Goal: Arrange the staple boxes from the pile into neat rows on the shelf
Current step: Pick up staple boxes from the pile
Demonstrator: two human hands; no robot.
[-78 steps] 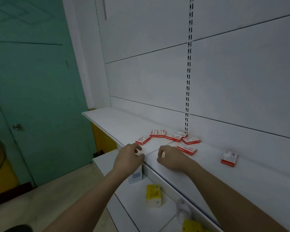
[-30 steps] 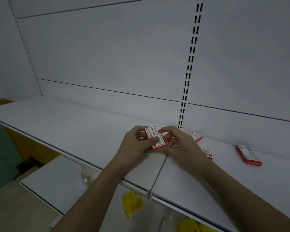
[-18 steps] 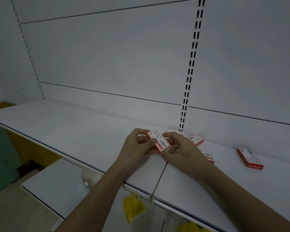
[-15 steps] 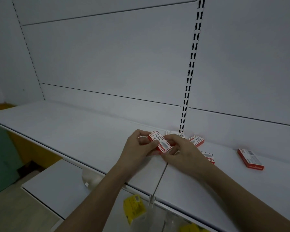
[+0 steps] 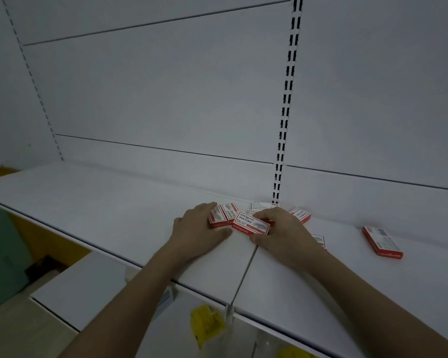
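The right hand (image 5: 282,232) pinches a red-and-white staple box (image 5: 251,224) between thumb and curled fingers, setting it flat on the white shelf (image 5: 114,210) just in front of the slotted upright (image 5: 285,112) that runs down the back wall. The left hand (image 5: 197,228) lies beside it with fingers extended, touching the outer side of two boxes (image 5: 224,215) that stand side by side to the left of the held one, so it works as a stop. To do this step well, I judge the held box should be turned until its long edges run parallel with those two, then slid against them while the left hand braces the far side, so nothing skids on the smooth surface. The held box sits at an angle to its neighbours, so the row is not yet square. Behind the hands, close to the foot of the upright, more loose boxes (image 5: 299,215) lie at odd angles, some partly hidden by the right hand; these may crowd the row's far end and want clearing first. A lone box (image 5: 382,242) lies well to the right of the upright. Below the shelf's front edge, a yellow packet (image 5: 207,324) rests on a lower shelf.
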